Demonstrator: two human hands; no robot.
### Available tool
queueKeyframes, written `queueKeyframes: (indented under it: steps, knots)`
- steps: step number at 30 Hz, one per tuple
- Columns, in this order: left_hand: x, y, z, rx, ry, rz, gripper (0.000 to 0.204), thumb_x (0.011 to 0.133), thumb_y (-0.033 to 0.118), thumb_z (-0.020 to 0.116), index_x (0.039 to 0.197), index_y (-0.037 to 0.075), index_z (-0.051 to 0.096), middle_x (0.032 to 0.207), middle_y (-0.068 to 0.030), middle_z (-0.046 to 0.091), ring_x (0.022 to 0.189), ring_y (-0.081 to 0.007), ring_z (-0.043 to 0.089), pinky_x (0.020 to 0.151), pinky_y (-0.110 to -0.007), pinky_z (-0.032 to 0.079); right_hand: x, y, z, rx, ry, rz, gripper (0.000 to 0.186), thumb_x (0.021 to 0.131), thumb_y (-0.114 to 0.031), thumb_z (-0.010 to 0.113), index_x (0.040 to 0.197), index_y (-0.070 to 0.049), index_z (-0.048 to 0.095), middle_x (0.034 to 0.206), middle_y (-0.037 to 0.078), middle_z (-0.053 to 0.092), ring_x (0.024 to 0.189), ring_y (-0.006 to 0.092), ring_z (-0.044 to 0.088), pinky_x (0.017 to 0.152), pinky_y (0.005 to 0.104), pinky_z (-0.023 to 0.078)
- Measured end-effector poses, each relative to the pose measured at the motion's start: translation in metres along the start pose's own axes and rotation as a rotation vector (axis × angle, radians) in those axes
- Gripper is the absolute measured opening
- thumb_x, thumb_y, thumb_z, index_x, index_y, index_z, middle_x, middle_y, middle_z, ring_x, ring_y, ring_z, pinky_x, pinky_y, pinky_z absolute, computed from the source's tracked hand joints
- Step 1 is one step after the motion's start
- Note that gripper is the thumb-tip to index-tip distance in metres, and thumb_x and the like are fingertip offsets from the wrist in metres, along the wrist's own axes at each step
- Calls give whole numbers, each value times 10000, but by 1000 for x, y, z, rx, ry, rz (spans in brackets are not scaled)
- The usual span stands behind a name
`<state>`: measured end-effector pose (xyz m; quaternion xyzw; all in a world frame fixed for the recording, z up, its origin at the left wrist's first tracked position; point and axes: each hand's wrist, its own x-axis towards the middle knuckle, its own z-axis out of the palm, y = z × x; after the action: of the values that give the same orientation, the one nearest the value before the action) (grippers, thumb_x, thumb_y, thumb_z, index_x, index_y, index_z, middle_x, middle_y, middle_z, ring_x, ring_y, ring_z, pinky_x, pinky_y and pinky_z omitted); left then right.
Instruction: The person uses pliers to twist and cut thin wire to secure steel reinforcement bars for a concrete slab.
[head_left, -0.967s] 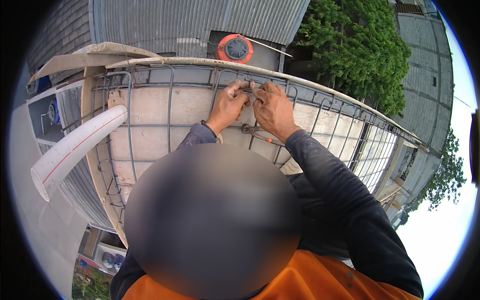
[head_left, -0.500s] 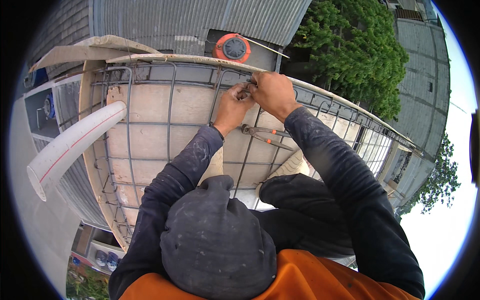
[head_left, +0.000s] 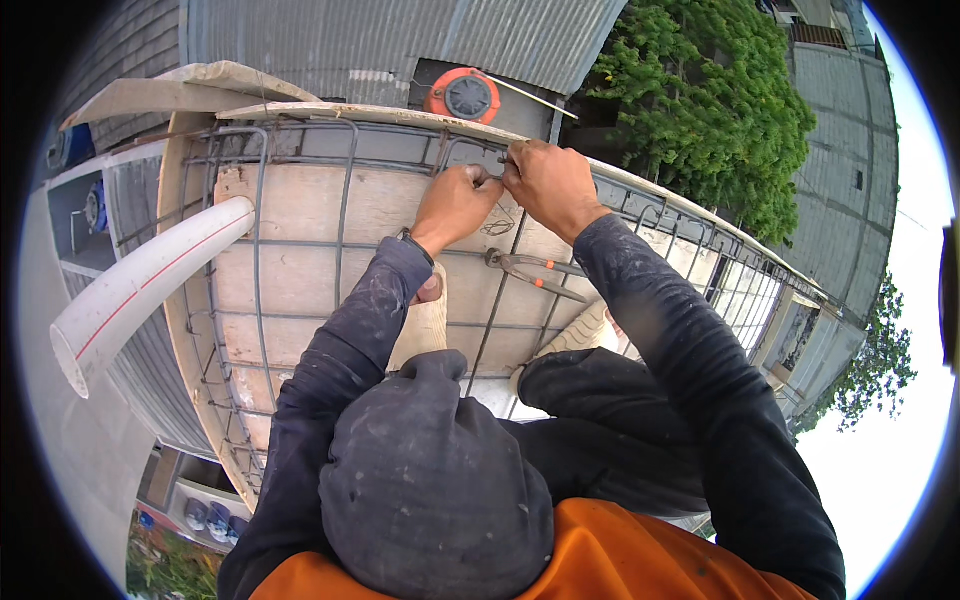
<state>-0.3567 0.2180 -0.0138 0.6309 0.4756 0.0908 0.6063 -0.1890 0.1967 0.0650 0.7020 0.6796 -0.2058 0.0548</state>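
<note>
My left hand and my right hand meet at a crossing of steel bars in a rebar cage laid over a plywood form. Both hands are closed, fingertips pinching something small at the bar; thin tie wire curls just below them. What each finger grips is too small to tell. A pair of pincers with orange handles lies on the bars below my right wrist. My knees and dark sleeves fill the lower middle.
A white plastic pipe slants across the left side of the cage. An orange reel sits beyond the far edge. Corrugated metal roofing and a green tree lie behind. The form drops off to the ground at left.
My hands have stayed at the same bar crossing, working closer together. The view has tilted, so more of my knees and sleeves show.
</note>
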Motion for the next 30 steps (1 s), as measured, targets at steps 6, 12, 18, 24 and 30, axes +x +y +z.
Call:
queueKeyframes:
  steps: [6,12,18,24,30]
  knots:
    - [1,19,-28,-567,-154,-307,277,931,283,637,817,33,665,660,41,478,588,-112,404,547,-328,330,-16,3,20,198,186,47,192,968,-241,647,1020,-63,699,1011,147,741,839,409,744,752,517,600]
    - [11,19,-27,-599,-153,-338,221,965,302,607,867,109,649,645,70,460,536,-77,366,510,-291,285,-24,6,38,346,322,103,211,998,-275,656,1043,-71,691,1031,119,734,816,421,727,740,516,592]
    - [7,20,-31,-391,-128,-202,263,955,234,585,781,38,608,678,10,509,619,-112,446,570,-331,357,-79,23,28,297,63,28,368,973,-383,730,1181,-88,660,1101,107,696,1010,346,716,823,476,593]
    - [-2,33,-26,-400,-164,-237,272,997,268,581,883,29,644,709,-37,631,628,-106,579,524,-281,432,-149,49,64,7,-201,-55,571,880,-390,823,1314,-104,587,1190,93,622,1111,311,643,896,463,570]
    - [-9,33,-32,-246,-150,-192,315,1030,302,571,974,11,679,690,-21,608,616,-92,566,522,-257,438,-145,50,60,169,-225,-61,428,884,-244,687,1257,-44,626,1029,133,680,1016,327,669,957,449,542]
